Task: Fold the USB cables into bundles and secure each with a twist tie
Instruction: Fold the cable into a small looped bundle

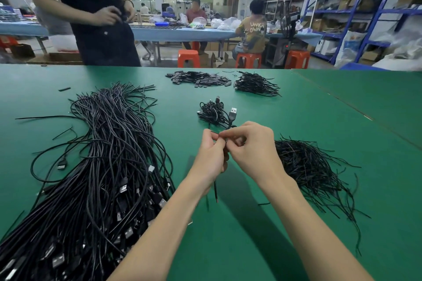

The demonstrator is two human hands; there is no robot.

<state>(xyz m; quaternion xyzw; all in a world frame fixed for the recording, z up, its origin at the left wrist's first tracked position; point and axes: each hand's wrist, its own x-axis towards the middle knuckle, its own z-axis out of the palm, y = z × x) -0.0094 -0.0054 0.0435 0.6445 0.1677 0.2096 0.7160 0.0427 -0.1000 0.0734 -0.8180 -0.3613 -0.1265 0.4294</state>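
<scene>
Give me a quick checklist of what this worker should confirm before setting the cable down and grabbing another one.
1. Both hands on the cable bundle: ok, left hand and right hand pinch it.
2. Twist tie fully twisted: cannot tell, fingers hide it.
3. USB plug free of the fold: ok, it sticks up.
4. Room beside the finished bundles: ok, bare green table nearby.
5. Loose cables within reach: ok, big pile on the left.
6. Spare ties at hand: ok, heap on the right.

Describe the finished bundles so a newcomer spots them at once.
On the green table, look just beyond the two hands. The finished bundles form a small heap at the centre, unlike the long loose cables sprawled left.
</scene>
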